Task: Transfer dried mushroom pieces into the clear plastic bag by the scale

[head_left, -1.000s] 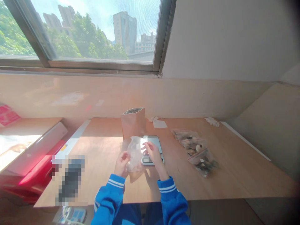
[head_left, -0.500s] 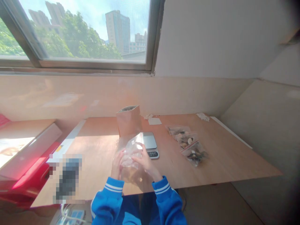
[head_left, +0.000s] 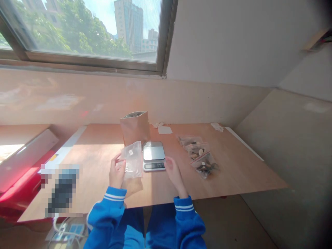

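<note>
A clear plastic zip bag (head_left: 132, 162) with a small white label is gripped along its left side by my left hand (head_left: 117, 173). It looks flat, with no visible contents, and is held over the table just left of the kitchen scale (head_left: 154, 151). The scale's steel platform is bare and its dark display faces me. My right hand (head_left: 174, 174) holds nothing; its loosely bent fingers are at the right end of the display. Whether they touch the scale is unclear.
Behind the bag stands an open-topped brown paper pouch (head_left: 135, 128). Several filled zip bags (head_left: 203, 165) overlap on the right. A white paper piece (head_left: 165, 130) lies near the wall. A blurred-out dark object (head_left: 63, 190) is at the table's left; cables (head_left: 68, 231) hang below.
My right hand has let go of the zip bag and moved right to the scale's display. My left hand has carried the bag leftward, uncovering the scale. The camera view has shifted slightly.
</note>
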### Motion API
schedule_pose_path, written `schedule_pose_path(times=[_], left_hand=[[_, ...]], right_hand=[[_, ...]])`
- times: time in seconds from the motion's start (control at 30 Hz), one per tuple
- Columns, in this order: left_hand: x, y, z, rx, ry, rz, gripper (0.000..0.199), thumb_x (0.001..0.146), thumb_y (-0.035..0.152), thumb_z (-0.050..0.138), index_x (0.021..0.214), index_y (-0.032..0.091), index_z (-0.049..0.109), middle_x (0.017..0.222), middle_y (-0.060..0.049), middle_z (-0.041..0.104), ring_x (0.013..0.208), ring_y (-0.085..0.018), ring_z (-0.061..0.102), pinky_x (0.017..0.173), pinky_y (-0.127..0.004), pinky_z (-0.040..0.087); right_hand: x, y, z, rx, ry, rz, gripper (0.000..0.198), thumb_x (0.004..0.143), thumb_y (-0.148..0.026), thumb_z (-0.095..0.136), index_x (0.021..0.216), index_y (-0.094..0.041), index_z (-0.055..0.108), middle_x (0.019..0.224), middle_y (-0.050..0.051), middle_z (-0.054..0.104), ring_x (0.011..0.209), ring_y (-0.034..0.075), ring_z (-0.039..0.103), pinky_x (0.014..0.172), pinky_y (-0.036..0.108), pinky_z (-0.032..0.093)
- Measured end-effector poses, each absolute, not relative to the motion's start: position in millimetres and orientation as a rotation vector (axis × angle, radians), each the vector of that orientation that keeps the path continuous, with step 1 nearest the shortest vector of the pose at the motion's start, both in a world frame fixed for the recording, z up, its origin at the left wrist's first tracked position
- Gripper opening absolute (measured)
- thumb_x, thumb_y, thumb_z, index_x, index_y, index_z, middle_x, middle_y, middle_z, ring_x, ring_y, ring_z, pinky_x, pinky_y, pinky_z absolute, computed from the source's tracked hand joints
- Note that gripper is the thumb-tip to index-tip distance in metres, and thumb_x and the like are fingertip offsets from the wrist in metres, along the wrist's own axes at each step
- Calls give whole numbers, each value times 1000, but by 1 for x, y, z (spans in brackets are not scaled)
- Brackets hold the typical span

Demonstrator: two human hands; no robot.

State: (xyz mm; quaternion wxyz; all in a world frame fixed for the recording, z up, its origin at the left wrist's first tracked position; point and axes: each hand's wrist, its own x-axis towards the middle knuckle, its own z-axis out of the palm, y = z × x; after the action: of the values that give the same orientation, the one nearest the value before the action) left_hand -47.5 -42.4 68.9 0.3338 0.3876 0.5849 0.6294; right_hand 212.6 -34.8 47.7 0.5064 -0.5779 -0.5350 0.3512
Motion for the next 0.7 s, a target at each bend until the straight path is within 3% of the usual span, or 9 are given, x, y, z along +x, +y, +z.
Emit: schedule_pose_path(times=[0.1,0.23,0.33,0.5,0.7], left_hand=[[-63,-30,60,1253,1791,1547,55,76,31,66,129,21,56,106,-9,61,99,-23,61,85,-38,54],[-63,-20,55,1589,2108,1452,44,80,26,60,124,21,63,130,-14,55,124,-32,50,109,-52,36],[-48,-13,47,1776,1949,1439,33,81,25,60,113,25,69,135,-12,56,132,-32,46,113,-48,32],[-29,-5,12,1598,1814,1337,28,69,31,74,96,22,74,109,-14,70,118,-38,56,114,-55,25],[-48,-13,17,1597,1686,1327,21,70,37,73,88,28,73,103,-10,72,107,-32,63,106,-49,41]], right_hand=[[274,-23,37,-1703,-1239,205,33,82,-40,50,103,-17,59,116,19,59,117,34,49,100,56,36],[319,-16,16,-2020,-1085,-144,54,75,-43,60,117,-9,54,133,30,44,124,42,40,96,58,35],[323,-15,4,-2143,-1061,-225,67,70,-37,64,126,-4,48,137,33,40,126,45,38,95,56,36],[322,-20,2,-2181,-1112,-289,53,73,-21,54,124,-6,51,134,29,47,124,43,42,93,54,37],[345,-32,1,-2139,-1121,-261,44,70,-23,54,113,-11,57,113,25,59,109,42,51,84,53,40]])
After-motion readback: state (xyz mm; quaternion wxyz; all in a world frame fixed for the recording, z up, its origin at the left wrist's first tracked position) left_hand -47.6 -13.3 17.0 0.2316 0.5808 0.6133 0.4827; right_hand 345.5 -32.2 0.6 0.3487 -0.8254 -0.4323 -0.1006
